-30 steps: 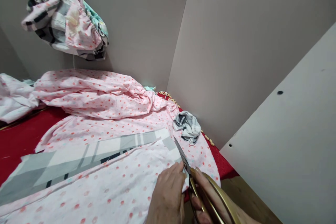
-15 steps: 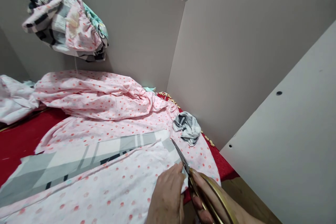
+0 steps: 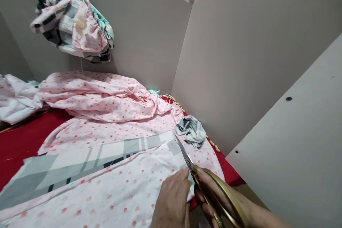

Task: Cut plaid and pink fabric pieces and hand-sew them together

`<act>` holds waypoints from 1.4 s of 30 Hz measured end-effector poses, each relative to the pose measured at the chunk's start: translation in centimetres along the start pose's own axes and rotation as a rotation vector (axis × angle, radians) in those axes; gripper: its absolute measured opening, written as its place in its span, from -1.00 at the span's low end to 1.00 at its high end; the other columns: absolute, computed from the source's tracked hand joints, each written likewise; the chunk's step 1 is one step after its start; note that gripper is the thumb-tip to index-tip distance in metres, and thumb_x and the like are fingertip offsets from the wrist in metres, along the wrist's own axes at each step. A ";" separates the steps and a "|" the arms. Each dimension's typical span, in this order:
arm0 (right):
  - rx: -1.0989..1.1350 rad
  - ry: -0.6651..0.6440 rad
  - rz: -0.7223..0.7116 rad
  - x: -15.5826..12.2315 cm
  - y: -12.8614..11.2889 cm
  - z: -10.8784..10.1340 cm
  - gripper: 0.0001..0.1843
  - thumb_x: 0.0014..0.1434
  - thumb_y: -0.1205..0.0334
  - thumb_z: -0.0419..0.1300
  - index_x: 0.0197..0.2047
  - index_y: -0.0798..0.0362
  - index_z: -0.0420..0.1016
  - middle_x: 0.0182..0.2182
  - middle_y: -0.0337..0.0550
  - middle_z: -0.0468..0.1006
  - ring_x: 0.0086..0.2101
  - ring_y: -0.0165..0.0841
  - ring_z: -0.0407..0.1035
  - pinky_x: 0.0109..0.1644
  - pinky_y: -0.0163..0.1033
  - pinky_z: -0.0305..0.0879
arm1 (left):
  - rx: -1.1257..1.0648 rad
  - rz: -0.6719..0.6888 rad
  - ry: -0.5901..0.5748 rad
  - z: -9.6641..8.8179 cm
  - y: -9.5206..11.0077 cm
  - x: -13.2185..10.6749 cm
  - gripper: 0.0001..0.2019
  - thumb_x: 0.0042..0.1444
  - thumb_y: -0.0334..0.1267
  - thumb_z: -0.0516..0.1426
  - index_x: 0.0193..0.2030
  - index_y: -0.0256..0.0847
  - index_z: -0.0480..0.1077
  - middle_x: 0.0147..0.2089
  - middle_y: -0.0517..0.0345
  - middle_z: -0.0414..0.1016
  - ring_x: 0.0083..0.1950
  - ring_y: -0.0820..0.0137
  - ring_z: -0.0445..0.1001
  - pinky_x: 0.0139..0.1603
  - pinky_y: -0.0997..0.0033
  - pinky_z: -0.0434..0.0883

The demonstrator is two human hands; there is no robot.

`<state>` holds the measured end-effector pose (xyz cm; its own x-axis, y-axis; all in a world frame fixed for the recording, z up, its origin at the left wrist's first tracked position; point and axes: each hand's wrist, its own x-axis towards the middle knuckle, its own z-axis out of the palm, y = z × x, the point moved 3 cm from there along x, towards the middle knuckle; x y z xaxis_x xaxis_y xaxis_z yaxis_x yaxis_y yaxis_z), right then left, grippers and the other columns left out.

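My right hand [image 3: 210,192] is wrapped around the gold handles of a pair of scissors [image 3: 188,160]. Their dark blades point up and left, along the right end of a grey and white plaid fabric [image 3: 91,155]. Just left of the scissors, my left hand [image 3: 172,197] curls over the right edge of a white fabric with pink dots [image 3: 117,192], fingers together and gripping it. The dotted piece lies over the plaid one. My left fingertips are partly hidden under the cloth edge.
Beneath lies a larger pink dotted cloth [image 3: 107,96], bunched at the back, on a red table cover [image 3: 24,146]. A crumpled plaid scrap [image 3: 191,131] sits beyond the blades. A bundle of fabric [image 3: 77,28] hangs at upper left. Grey partitions [image 3: 227,60] stand behind and right.
The view has shifted slightly. The scissors have moved a little forward along the right end of the plaid fabric. My left hand keeps its place on the cloth edge.
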<state>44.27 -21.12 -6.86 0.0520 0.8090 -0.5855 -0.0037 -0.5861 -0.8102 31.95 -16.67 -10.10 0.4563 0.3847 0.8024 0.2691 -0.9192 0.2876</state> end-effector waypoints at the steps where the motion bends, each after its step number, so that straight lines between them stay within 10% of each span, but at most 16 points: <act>1: -0.006 -0.002 0.005 0.0 0.0 -0.1 -0.30 -0.12 -0.52 -0.01 -0.36 0.02 0.14 -0.66 -0.44 0.21 -0.77 -0.59 0.13 -0.75 -0.49 0.10 | -0.002 0.007 0.005 0.0 0.0 0.0 -0.64 0.01 -0.54 -0.07 -0.04 -0.32 0.31 -0.05 -0.07 0.54 -0.02 0.32 0.51 -0.09 0.37 0.50; 42: -0.075 0.012 -0.117 0.2 -0.5 -0.1 -0.30 -0.10 -0.51 0.00 -0.33 0.04 0.20 -0.61 -0.42 0.18 -0.70 -0.60 0.11 -0.71 -0.51 0.15 | -0.011 0.042 0.059 0.2 -0.4 -0.4 -0.61 -0.01 -0.56 -0.07 -0.03 -0.27 0.28 -0.06 -0.08 0.55 -0.03 0.33 0.51 -0.10 0.39 0.49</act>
<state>44.34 -20.69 -6.54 0.0596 0.8719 -0.4861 0.0774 -0.4895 -0.8686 31.84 -16.44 -10.61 0.4162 0.3403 0.8432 0.2408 -0.9355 0.2587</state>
